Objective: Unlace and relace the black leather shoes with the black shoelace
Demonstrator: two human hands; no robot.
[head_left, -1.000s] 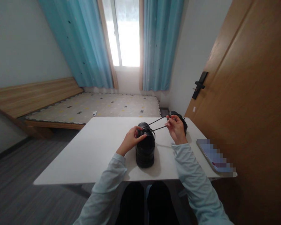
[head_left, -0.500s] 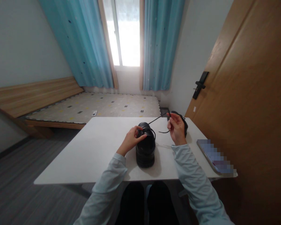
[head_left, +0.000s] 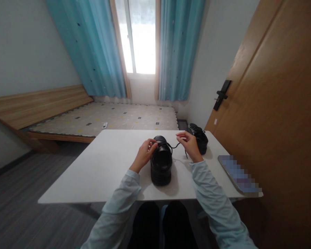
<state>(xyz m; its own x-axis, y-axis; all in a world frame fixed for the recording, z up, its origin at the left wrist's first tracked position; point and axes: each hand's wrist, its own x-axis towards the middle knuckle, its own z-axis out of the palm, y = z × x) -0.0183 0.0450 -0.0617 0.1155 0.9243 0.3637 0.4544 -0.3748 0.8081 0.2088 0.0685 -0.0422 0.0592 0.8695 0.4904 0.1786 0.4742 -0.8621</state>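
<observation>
A black shoe (head_left: 161, 176) stands on the white table, its heel towards me and its opening facing up. My left hand (head_left: 144, 154) is closed at the shoe's upper left side, thumb and fingertips by the lacing; exactly what they pinch there is too small to tell. To the right of the shoe, my right hand (head_left: 188, 144) pinches a thin black shoelace (head_left: 175, 147). The lace runs slack from the shoe to the fingers, and its loose end dangles below the hand. Behind my right hand sits a second black shoe (head_left: 201, 140), also laced.
The white table (head_left: 93, 173) reaches to a bed (head_left: 124, 116) with a small white remote (head_left: 105, 125) on it. A flat tablet-like object (head_left: 238, 174), partly blurred out, lies at the table's right edge, beside a wooden door (head_left: 280, 121).
My right hand has moved left and lower, and the lace, taut before, now hangs slack. My left thumb has shifted from over the shoe's opening back towards the lacing.
</observation>
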